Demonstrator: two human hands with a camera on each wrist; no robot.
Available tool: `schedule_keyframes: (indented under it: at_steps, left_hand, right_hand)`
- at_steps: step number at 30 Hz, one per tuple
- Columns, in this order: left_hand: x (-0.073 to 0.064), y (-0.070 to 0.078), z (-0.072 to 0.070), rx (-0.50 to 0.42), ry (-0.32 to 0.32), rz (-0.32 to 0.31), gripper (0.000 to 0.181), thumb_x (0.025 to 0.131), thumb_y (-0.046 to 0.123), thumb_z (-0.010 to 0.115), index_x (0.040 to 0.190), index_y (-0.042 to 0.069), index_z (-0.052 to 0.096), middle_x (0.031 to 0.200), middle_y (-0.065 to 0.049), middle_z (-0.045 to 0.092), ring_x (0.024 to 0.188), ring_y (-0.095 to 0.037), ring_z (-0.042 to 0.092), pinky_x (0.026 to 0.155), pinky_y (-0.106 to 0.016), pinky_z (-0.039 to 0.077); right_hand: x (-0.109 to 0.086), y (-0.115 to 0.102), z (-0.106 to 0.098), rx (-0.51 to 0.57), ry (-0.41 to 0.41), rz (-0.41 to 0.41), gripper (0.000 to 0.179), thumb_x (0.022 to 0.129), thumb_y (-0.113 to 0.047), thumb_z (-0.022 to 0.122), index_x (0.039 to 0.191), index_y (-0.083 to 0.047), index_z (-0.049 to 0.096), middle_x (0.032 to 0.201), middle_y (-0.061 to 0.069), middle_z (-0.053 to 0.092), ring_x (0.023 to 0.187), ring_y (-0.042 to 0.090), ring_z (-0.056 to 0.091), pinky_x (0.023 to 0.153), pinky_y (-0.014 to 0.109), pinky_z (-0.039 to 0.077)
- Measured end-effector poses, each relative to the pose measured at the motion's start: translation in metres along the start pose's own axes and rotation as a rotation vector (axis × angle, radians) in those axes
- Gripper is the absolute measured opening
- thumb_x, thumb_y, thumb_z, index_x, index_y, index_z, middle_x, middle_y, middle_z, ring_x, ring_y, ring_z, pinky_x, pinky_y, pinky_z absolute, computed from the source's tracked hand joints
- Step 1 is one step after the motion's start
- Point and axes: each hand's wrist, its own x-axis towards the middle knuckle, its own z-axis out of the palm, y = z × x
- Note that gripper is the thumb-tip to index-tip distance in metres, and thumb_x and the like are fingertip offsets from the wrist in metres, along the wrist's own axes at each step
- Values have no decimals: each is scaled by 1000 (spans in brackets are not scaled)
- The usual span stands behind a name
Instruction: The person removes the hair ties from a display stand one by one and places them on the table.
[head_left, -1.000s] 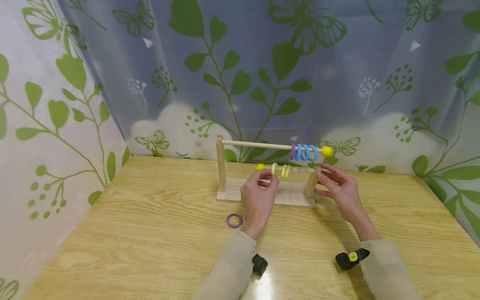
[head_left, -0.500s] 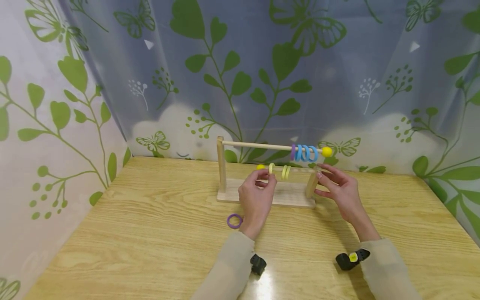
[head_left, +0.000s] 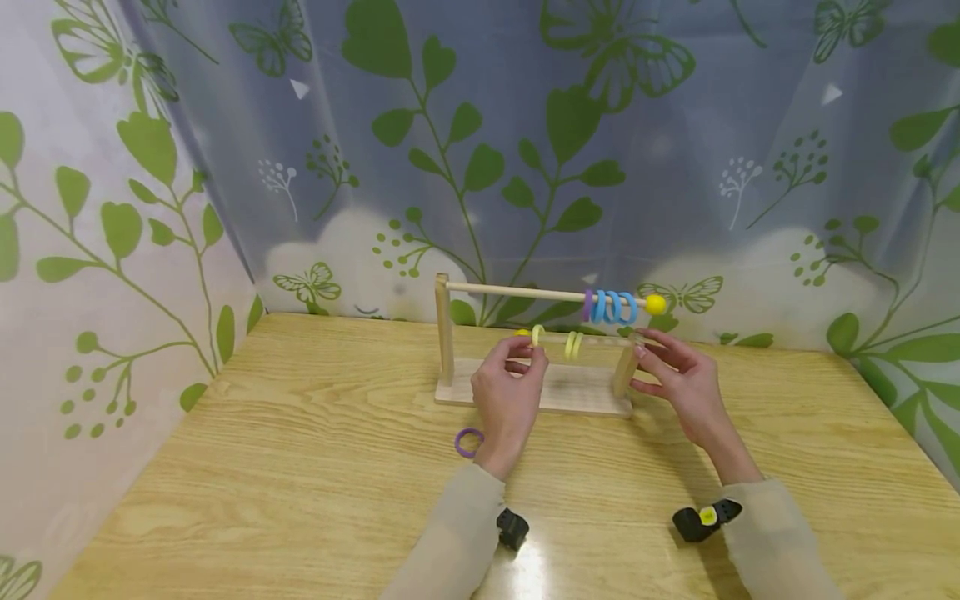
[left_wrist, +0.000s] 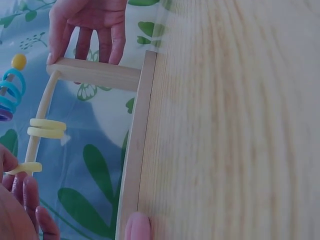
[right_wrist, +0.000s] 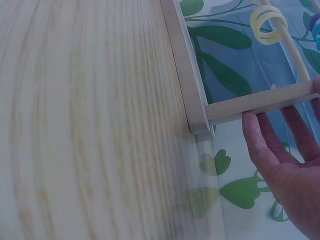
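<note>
My left hand (head_left: 510, 396) pinches a yellow ring (left_wrist: 33, 167) between thumb and fingers, around the lower rod (left_wrist: 46, 97) of a wooden stand (head_left: 570, 392). Two more yellow rings (left_wrist: 47, 129) hang further along that rod. A yellow ball (head_left: 522, 332) at its free end is partly hidden behind the left hand. My right hand (head_left: 686, 387) holds the short post (left_wrist: 100, 74) at the stand's right end, thumb on one side and fingers on the other. On the upper rod (head_left: 510, 289) hang several blue rings (head_left: 597, 307) and a purple ring (head_left: 588, 306).
A loose purple ring (head_left: 457, 444) lies on the wooden table (head_left: 300, 467), left of the left forearm and partly covered by it. The taller post (head_left: 444, 333) rises at the stand's left end. A leaf-patterned curtain (head_left: 480, 150) hangs behind the table.
My left hand has slid the pinched yellow ring leftward along the lower rod, toward the yellow ball. The right hand stays on the short post.
</note>
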Motion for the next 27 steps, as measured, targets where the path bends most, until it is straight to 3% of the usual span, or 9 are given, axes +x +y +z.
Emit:
schedule_keyframes:
  at_steps: [10,27]
  left_hand:
    - [3,-1,-5,-8,17,10,10,87,16,75,97,14,77,85,-1,78,65,-13,69,61,-23,54]
    - [5,-3,-9,-22,33,-3,9,88,17,75,97,17,77,86,1,77,67,-12,67,64,-26,53]
  right_hand:
    - [0,1,-1,0,-7,-7,46,101,-18,66,143,-3,56,111,-14,73,98,3,72,75,29,63]
    - [0,0,-1,-24,-5,-6,50,101,-19,66,146,-1,54,112,-15,71,98,2,72,74,28,63]
